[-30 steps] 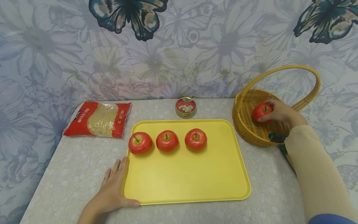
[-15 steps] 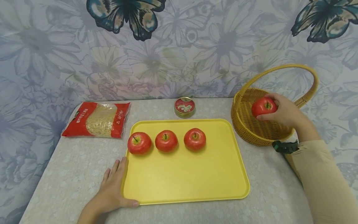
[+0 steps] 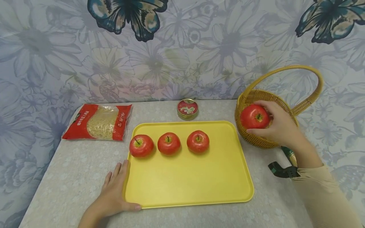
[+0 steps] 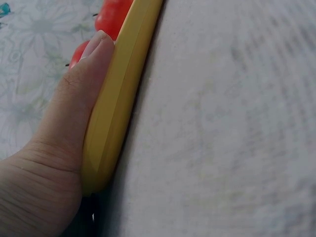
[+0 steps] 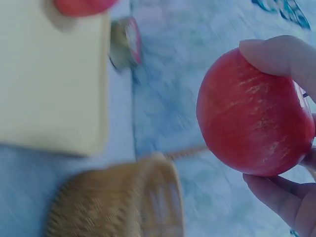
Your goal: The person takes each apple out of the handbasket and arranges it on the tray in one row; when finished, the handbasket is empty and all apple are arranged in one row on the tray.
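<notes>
My right hand point(image 3: 280, 126) grips a red apple point(image 3: 254, 116) between thumb and fingers, raised over the left rim of a wicker basket point(image 3: 256, 142). The right wrist view shows the same apple point(image 5: 254, 113) close up, above the blurred basket point(image 5: 94, 202). Three more apples sit in a row along the far side of a yellow tray point(image 3: 188, 180): a left one point(image 3: 141, 146), a middle one point(image 3: 169, 143) and a right one point(image 3: 198, 142). My left hand point(image 3: 111, 191) rests against the tray's near left corner, its fingers along the left edge and the thumb along the front.
Behind the tray stands a small round tin point(image 3: 187, 109) with a red lid. A red and clear food bag point(image 3: 97, 122) lies at the back left. The basket's tall handle point(image 3: 309, 68) arches up at the right. A partly hidden green item point(image 3: 289, 155) lies under my right wrist.
My right hand has lifted the apple from inside the basket and moved it left and toward me, to the basket's rim. The left hand and the tray apples stay put.
</notes>
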`<action>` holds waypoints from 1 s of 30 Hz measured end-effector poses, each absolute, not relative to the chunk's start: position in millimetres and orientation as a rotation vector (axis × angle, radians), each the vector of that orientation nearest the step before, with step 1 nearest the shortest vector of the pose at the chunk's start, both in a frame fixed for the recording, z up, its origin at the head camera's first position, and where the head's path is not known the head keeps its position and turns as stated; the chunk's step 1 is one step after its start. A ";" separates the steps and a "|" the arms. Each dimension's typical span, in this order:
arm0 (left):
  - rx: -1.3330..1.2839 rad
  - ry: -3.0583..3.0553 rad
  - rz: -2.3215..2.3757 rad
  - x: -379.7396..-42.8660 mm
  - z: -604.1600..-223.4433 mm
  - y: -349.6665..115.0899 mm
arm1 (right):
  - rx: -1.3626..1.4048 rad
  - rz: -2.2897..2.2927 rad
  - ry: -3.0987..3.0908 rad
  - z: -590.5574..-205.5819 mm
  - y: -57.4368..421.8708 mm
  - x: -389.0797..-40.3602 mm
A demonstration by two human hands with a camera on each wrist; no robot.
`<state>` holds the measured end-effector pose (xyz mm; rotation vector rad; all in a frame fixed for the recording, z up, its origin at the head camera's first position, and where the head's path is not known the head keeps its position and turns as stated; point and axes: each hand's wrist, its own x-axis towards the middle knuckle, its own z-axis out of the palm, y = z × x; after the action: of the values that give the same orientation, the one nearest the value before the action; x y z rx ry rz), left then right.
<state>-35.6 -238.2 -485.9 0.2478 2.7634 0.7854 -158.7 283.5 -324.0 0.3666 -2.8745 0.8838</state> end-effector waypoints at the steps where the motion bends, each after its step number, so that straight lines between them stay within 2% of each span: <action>1: 0.248 2.764 0.785 -35.5 -485.6 -238.2 | 0.396 0.885 -2.861 -327.4 278.5 -156.8; 6: 0.245 2.761 0.784 -35.4 -484.7 -237.9 | 0.486 0.912 -2.882 -348.5 256.6 -151.2; 17: 0.252 2.764 0.796 -35.5 -485.4 -238.2 | 0.495 0.868 -3.009 -395.5 235.7 -151.8; 30: 0.273 2.778 0.819 -35.7 -487.4 -238.9 | 0.411 0.921 -3.063 -416.3 232.4 -160.5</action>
<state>-35.7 -238.9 -487.4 0.2726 2.7777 0.8192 -160.5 232.4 -416.3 0.4110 -3.0626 0.9209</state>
